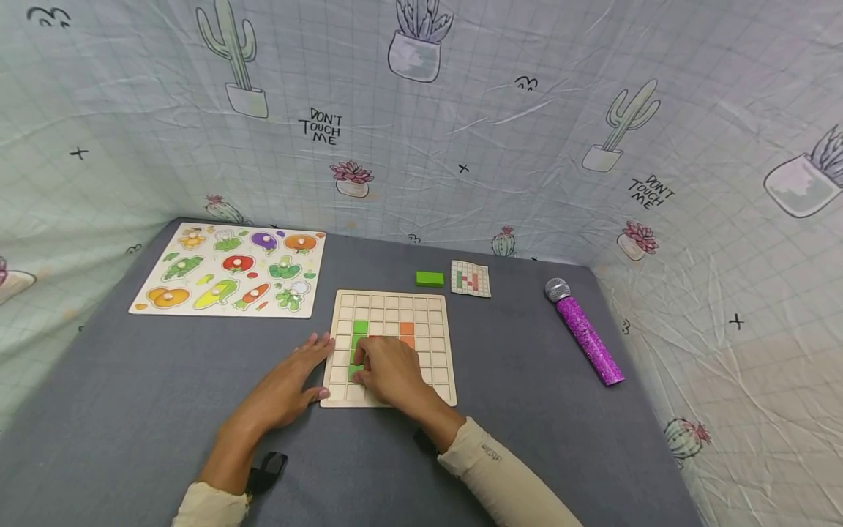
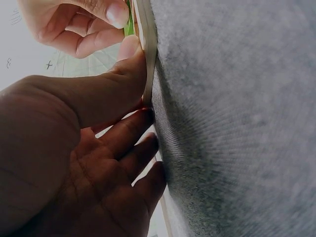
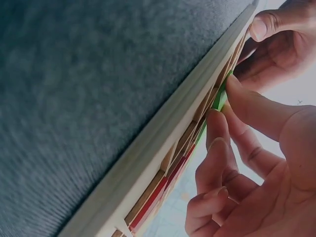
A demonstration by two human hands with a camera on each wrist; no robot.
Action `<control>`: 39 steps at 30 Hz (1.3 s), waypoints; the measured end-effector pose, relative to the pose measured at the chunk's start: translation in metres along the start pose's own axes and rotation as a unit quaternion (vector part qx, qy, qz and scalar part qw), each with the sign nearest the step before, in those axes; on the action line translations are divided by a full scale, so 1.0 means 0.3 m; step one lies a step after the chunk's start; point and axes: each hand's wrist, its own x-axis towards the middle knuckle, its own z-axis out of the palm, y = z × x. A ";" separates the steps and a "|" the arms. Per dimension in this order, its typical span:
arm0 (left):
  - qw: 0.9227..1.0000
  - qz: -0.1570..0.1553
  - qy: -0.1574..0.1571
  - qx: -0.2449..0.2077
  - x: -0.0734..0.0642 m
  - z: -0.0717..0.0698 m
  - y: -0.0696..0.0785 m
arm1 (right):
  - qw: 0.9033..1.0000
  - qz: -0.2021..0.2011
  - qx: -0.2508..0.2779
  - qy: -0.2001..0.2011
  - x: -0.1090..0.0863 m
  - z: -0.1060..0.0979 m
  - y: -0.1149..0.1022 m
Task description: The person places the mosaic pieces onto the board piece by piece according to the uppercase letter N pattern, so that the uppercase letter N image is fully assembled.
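Note:
A wooden grid board [image 1: 437, 373] lies on the grey cloth, with green pieces [image 1: 360, 327] in a column, orange pieces [image 1: 407, 329] to the right, and red pieces [image 3: 148, 202] partly hidden under my right hand. My right hand [image 1: 393, 372] pinches a green piece [image 3: 219, 97] between thumb and fingertips at the lower end of the green column, right at the grid. Along the board's left edge rests my left hand [image 1: 286, 384], its fingers extended. In the left wrist view its thumb [image 2: 129, 52] lies against the board's rim.
Behind the board sit a loose green block [image 1: 429, 279] and a small pattern card [image 1: 484, 282] printed with a coloured grid. A vegetable peg puzzle [image 1: 205, 256] lies at the back left. To the right is a glittery purple microphone [image 1: 586, 335]. Patterned fabric [image 1: 408, 117] hangs around the table.

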 end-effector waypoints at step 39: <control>1.000 0.000 -0.007 0.005 -0.009 0.004 0.007 | 0.985 -0.099 -0.124 0.061 -0.042 0.009 -0.020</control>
